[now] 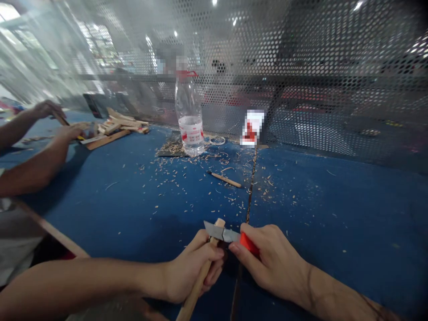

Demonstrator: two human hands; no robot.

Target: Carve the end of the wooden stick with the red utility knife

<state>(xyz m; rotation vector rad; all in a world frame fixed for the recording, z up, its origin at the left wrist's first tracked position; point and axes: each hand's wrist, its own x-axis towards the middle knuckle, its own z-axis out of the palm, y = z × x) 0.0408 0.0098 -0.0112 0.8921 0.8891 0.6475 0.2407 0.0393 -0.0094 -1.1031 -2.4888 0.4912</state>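
A: What is the left hand (190, 267) doing?

B: It's closing in a firm fist around a long wooden stick (198, 285). The stick is running up through the fist, with its pale upper end poking out above the thumb and its lower end slanting down toward the bottom of the view.

A: And the right hand (270, 263)?

B: It's gripping a utility knife (230, 236) by its red handle, with the fingers curling over it. The steel blade (214, 230) is lying across the stick's upper end, just above the left fist, and the two hands are nearly touching.

A: What's around them?

B: Both hands are hovering over a blue-topped workbench (334, 209), and wood shavings (187, 178) are scattering across it. A short whittled stick (225, 179) is lying farther off, near a plastic bottle (190, 120) that is standing by a perforated metal screen (334, 58).

A: Anyone else there?

B: Yes, at the far left a co-worker's hand (48, 109) and other hand (68, 131) are working near a pile of wood strips (123, 122), well apart from this person's own.
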